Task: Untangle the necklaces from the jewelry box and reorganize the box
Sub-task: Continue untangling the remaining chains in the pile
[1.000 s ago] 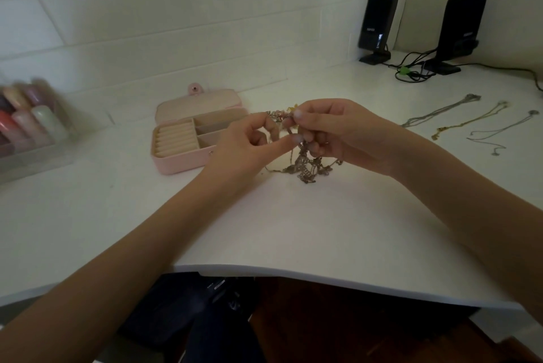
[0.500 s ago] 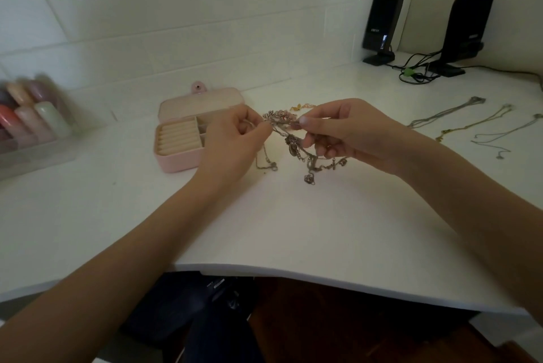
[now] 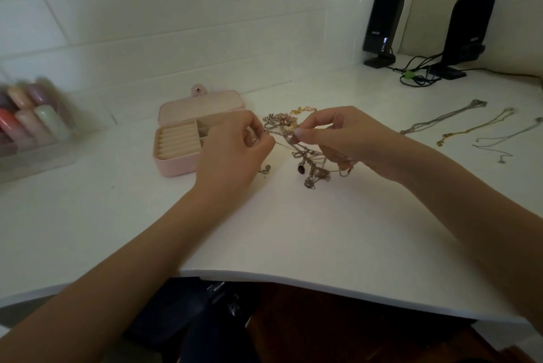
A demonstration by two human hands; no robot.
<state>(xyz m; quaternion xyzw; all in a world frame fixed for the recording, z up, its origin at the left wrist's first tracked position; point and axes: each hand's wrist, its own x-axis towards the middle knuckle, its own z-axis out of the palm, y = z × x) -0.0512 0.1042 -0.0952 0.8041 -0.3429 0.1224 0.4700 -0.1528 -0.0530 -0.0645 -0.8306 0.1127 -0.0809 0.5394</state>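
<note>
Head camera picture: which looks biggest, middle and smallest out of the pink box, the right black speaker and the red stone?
1. pink jewelry box
2. right black speaker, though it stands farther away, so it may really be as big
3. red stone, clearly smallest

- tangled clump of necklaces (image 3: 305, 154): mostly silvery chains with a few gold and pink bits plus a dark red pendant, held up between both hands, the lower loops dangling just over the tabletop
- pink jewelry box (image 3: 188, 139): open, lid flipped back flat, cream ring rolls on the left, small compartments on the right
- three untangled necklaces (image 3: 476, 130): laid out separately, stretched in rough lines at the right
</note>
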